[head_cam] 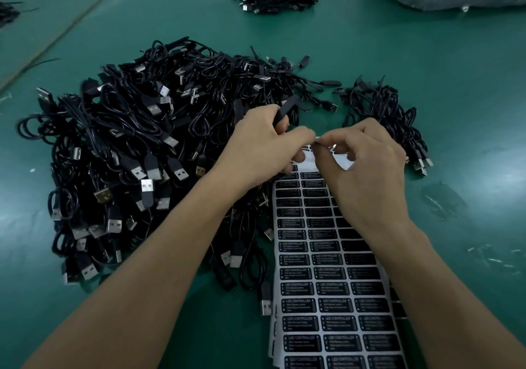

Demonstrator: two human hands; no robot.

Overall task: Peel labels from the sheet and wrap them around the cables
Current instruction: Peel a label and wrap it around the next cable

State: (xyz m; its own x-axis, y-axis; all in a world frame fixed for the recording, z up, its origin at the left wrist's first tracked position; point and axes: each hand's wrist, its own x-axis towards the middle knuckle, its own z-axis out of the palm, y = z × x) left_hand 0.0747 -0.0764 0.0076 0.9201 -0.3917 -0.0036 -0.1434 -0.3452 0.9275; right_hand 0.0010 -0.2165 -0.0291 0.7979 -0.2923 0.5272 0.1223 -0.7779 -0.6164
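Above the far end of the label sheet (321, 277), which lies along the near edge of the green table (427, 64), the left hand (264, 144) curls its fingers round one black cable (283, 112). This keeps it steady and off the surface so that a sticker can go all the way round it. The right hand (367, 164) meets it with thumb and forefinger pinched on a small label (320, 141), the other fingers loosely bent; it is probably pressing the label onto the cable. The big heap (136, 146) towards the left edge looks like stock within easy reach, and the small bundle (390, 115) towards the right is likely finished pieces.
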